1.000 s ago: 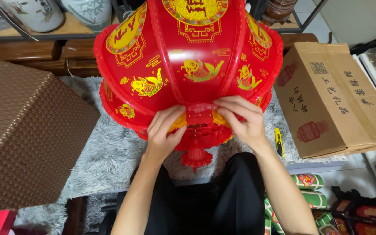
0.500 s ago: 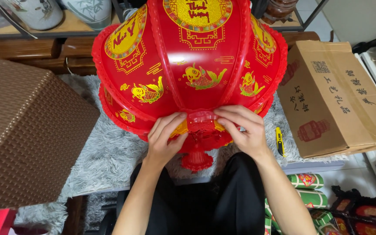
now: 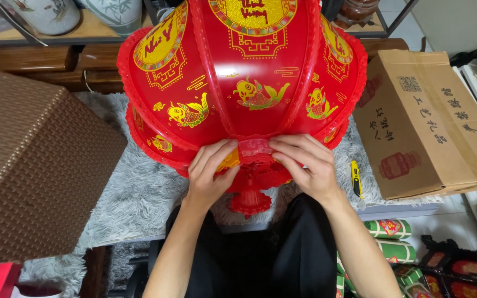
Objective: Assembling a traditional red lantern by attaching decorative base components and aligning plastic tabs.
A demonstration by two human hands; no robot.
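I see both hands at the near end of a large red plastic lantern with gold fish and medallion prints (image 3: 244, 94), which lies on its side on a grey shaggy rug covering the tabletop (image 3: 133, 193), its far end toward the shelf.

My left hand (image 3: 210, 176) is curled against the lantern's lower rim, fingers pinching the edge of a glossy panel where a gold patch shows. My right hand (image 3: 307, 165) presses its fingertips onto the small red tab (image 3: 256, 148) at the seam where two panels meet. Both hands are closed on lantern parts; neither is spread wide. In my judgement the grip is set there because the curved panels converge at that collar and must be held together against their own spring.

The panels are smooth, shiny and ribbed along raised seams, with a scalloped red frill at the widest ring. A turned red finial (image 3: 249, 201) projects toward my lap.

Left stands a brown woven-texture box (image 3: 34, 171). Right lies a plain cardboard carton (image 3: 432, 121), matte and creased. A yellow utility knife (image 3: 355, 177) lies between lantern and carton, apart from both hands.
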